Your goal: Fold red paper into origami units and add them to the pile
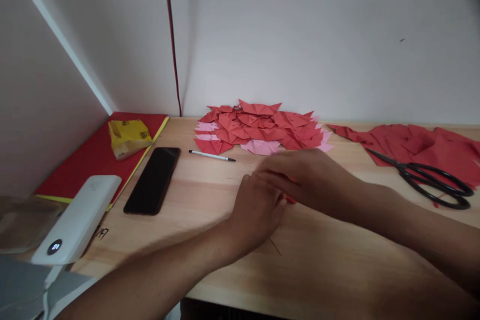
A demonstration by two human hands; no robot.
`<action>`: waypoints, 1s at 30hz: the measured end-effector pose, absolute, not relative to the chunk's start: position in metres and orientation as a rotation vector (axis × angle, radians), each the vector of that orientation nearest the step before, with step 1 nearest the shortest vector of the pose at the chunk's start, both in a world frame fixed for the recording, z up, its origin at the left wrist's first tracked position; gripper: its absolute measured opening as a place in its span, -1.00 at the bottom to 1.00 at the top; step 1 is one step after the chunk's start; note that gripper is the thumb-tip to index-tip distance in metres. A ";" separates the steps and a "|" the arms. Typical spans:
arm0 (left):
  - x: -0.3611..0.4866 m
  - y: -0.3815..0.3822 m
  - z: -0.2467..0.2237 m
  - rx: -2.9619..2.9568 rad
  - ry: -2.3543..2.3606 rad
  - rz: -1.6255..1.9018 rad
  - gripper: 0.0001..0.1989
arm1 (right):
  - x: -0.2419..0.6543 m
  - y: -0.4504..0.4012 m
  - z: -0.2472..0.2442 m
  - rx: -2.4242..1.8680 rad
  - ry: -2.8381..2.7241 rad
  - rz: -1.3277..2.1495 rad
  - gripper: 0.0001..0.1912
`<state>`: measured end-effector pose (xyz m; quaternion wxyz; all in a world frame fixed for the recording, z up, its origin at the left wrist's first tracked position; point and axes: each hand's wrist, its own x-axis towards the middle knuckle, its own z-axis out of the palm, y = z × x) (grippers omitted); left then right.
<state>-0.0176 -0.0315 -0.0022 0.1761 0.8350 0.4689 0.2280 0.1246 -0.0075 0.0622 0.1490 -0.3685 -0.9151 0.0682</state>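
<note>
My left hand (258, 210) and my right hand (300, 172) meet over the middle of the table. Both are closed around a small piece of red paper (290, 200), most of which the fingers hide. Just behind them lies a heap of folded red paper shapes (258, 132) with pointed ends, stacked in overlapping rows. Pink paper shapes (260, 147) of the same sort show among them. A white pen (212, 155) rests on the wood to the left of the heap.
Black-handled scissors (431, 177) lie at the right, partly over crumpled red paper sheets (427, 147). On the left are a black phone (153, 180), a white power bank (80, 217) with a cable, and a yellow packet (129, 137) on a red folder (78, 160). A wall stands behind.
</note>
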 end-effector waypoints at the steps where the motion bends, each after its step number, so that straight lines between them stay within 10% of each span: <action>1: -0.018 -0.031 -0.002 2.353 1.321 0.659 -0.86 | 0.105 0.007 0.065 -1.051 -2.666 0.151 -0.78; 15: -0.019 -0.032 -0.007 2.338 1.261 0.742 -0.88 | 0.027 0.050 0.050 -1.098 -2.864 -0.117 -0.81; 30: -0.018 -0.032 -0.002 2.319 1.288 0.638 -0.94 | 0.282 0.035 0.011 -2.065 -2.086 -0.048 -0.78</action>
